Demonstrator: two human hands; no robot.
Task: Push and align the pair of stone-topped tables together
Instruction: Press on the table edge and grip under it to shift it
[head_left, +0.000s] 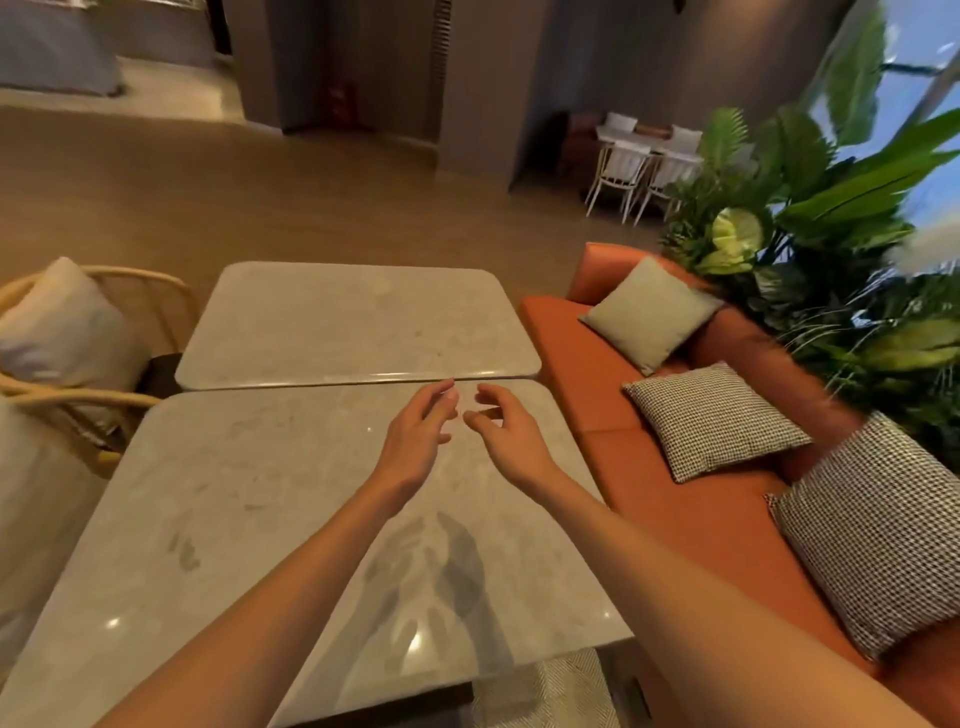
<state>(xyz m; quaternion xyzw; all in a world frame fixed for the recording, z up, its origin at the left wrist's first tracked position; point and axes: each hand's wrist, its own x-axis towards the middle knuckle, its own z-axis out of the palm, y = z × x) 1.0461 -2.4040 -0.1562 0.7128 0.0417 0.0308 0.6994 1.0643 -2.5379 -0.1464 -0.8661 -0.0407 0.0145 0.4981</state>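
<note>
We are reaching both arms out over the near table (249, 499), with the left hand (415, 441) and the right hand (506, 434) hovering side by side above its far edge, fingers loosely curled and holding nothing. We cannot tell whether any fingertip is touching the stone.

The far table (358, 322) is lying straight ahead of our hands, just past that far edge, its long axis running left to right across our view. The two tops are meeting, or very nearly, along a thin dark seam, which is looking a shade wider toward the left corner. The far top is also sitting shifted to the right (its left end is stopping short of the near table's left corner, beside the cane chair (78, 358)).

Both hands are about equally close to the seam, and both are sitting right of its middle, toward the orange sofa (691, 499). We are judging that any remaining squaring calls for a sideways nudge rather than a forward push.
</note>
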